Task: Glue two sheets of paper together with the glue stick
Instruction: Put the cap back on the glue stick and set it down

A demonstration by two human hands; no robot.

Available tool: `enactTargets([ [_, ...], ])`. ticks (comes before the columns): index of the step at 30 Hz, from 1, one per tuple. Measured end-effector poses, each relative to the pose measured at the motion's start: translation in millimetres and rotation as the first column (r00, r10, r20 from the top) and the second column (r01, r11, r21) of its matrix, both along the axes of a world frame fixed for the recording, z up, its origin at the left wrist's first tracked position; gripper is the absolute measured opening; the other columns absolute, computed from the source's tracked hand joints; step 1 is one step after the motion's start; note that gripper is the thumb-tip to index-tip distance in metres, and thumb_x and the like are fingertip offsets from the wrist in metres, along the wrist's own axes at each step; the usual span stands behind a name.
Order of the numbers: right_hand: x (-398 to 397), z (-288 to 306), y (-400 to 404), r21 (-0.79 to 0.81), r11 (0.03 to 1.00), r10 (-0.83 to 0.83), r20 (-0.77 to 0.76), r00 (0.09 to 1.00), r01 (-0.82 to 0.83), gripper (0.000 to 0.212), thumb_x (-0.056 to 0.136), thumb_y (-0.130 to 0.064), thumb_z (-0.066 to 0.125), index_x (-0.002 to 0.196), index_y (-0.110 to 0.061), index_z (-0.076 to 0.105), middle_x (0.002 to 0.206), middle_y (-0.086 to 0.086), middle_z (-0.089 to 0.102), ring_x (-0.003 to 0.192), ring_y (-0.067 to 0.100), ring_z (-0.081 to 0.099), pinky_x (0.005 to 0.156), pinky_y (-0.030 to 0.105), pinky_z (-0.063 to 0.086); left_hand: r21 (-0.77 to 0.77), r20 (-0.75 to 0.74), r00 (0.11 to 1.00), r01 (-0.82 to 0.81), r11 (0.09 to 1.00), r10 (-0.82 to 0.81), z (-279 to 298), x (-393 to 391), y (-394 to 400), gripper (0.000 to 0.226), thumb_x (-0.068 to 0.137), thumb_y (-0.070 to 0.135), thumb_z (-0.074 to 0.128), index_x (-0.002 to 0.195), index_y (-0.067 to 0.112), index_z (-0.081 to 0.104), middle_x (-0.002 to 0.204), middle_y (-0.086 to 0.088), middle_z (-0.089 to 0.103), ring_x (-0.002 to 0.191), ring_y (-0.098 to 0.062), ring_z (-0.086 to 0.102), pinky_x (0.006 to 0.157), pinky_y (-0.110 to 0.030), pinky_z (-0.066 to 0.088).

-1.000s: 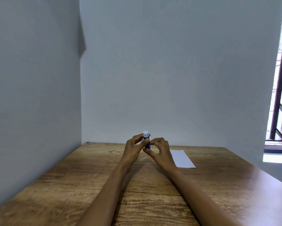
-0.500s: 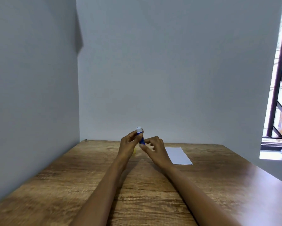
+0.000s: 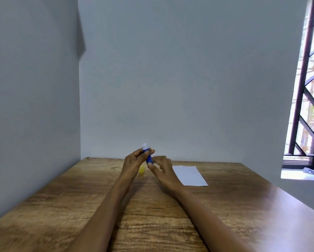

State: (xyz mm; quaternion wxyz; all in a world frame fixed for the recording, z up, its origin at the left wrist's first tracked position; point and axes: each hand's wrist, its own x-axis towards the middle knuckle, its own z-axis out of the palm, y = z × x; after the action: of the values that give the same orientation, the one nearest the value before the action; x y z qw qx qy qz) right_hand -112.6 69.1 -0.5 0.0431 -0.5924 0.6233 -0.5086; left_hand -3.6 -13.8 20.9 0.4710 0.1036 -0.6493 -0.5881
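Glue stick (image 3: 147, 155) upright in L hand (image 3: 134, 163), uncapped; R hand (image 3: 161, 169) fingertips twisting its base; yellow cap (image 3: 141, 169) on table (image 3: 61, 197); next, prob.: rub onto paper (image 3: 189, 175).

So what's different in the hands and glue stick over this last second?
The glue stick tilted, its white tip leaning left. The left hand keeps gripping its body, while the right hand works at its lower end, fingers now blurred. A yellow cap shows on the table behind the left hand. The paper lies unmoved.
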Motion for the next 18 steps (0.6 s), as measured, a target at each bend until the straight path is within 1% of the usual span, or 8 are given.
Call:
enactTargets([
  [2,0.7,2.3,1.2,0.048,0.997,0.052,0.023,0.998,-0.053,0.027,0.095,-0.04,0.049,0.101,-0.02,0.066,0.101,-0.01,0.053,0.1,-0.009,0.04,0.082,0.01,0.033,0.011,0.009,1.0,-0.007,1.0,0.007,-1.6,0.1,-1.9,0.018,0.092,0.016,0.056,0.106,0.012,0.066,0.1,0.005,0.072,0.089,0.005,0.067,0.065,-0.006,0.049],
  [4,-1.4,4.9,-0.9,0.024,0.998,-0.05,0.008,0.999,0.05,0.019,0.087,-0.044,0.06,0.088,-0.027,0.069,0.093,-0.015,0.056,0.097,-0.005,0.044,0.078,0.016,0.034,0.012,0.014,1.0,-0.024,1.0,0.024,-2.9,-0.5,-1.5,0.019,0.092,0.016,0.056,0.108,0.011,0.065,0.102,0.002,0.072,0.088,0.006,0.067,0.067,-0.005,0.049],
  [8,0.3,6.3,-3.0,-0.017,0.958,-0.285,-0.024,0.958,0.285,0.033,0.068,-0.05,0.075,0.07,-0.032,0.047,0.087,-0.014,0.05,0.09,0.004,0.046,0.067,0.02,0.036,-0.006,0.032,0.999,-0.012,1.0,0.012,-2.7,-6.9,4.6,0.021,0.091,0.013,0.057,0.11,0.008,0.065,0.103,0.0,0.072,0.091,0.001,0.068,0.068,-0.006,0.05],
  [10,1.6,4.8,-1.6,0.011,0.977,-0.214,0.021,0.977,0.214,0.03,0.073,-0.048,0.072,0.074,-0.029,0.05,0.09,-0.013,0.049,0.096,0.006,0.045,0.074,0.022,0.039,-0.005,0.03,0.999,-0.01,1.0,0.01,-2.0,-6.9,6.7,0.02,0.091,0.013,0.057,0.109,0.008,0.065,0.102,-0.001,0.072,0.094,-0.005,0.068,0.068,-0.008,0.051],
  [12,-0.6,2.0,2.1,0.063,0.997,-0.055,0.074,0.996,0.05,0.02,0.086,-0.044,0.061,0.093,-0.025,0.062,0.103,-0.009,0.051,0.108,0.007,0.043,0.086,0.021,0.037,0.006,0.009,1.0,-0.024,1.0,0.024,-2.3,-3.6,4.6,0.019,0.091,0.013,0.057,0.108,0.01,0.065,0.103,-0.001,0.072,0.097,-0.008,0.067,0.072,-0.011,0.053],
  [14,-0.2,2.2,6.9,0.112,0.991,0.056,0.091,0.994,-0.066,0.031,0.095,-0.039,0.049,0.106,-0.015,0.064,0.107,-0.004,0.052,0.105,0.005,0.044,0.084,0.013,0.035,0.013,-0.003,1.0,-0.029,1.0,0.029,-2.4,-0.3,1.1,0.02,0.092,0.015,0.056,0.109,0.012,0.064,0.104,-0.001,0.072,0.099,-0.009,0.066,0.074,-0.013,0.053],
  [16,2.7,4.8,8.4,0.089,0.993,0.067,0.078,0.995,-0.074,0.026,0.095,-0.036,0.05,0.099,-0.017,0.068,0.094,-0.01,0.052,0.093,0.003,0.046,0.075,0.007,0.035,0.018,0.003,0.999,-0.034,0.999,0.034,-2.8,0.9,-0.4,0.022,0.092,0.017,0.055,0.111,0.011,0.064,0.105,0.0,0.072,0.1,-0.009,0.066,0.073,-0.012,0.053],
  [18,3.7,7.3,4.5,0.036,0.999,-0.032,0.044,0.999,0.03,0.01,0.087,-0.039,0.062,0.079,-0.034,0.063,0.087,-0.014,0.05,0.093,0.007,0.047,0.075,0.015,0.036,0.016,-0.004,0.999,-0.048,0.999,0.048,-2.6,-0.2,0.0,0.021,0.092,0.017,0.055,0.111,0.01,0.064,0.102,0.0,0.072,0.097,-0.005,0.066,0.07,-0.009,0.052],
])
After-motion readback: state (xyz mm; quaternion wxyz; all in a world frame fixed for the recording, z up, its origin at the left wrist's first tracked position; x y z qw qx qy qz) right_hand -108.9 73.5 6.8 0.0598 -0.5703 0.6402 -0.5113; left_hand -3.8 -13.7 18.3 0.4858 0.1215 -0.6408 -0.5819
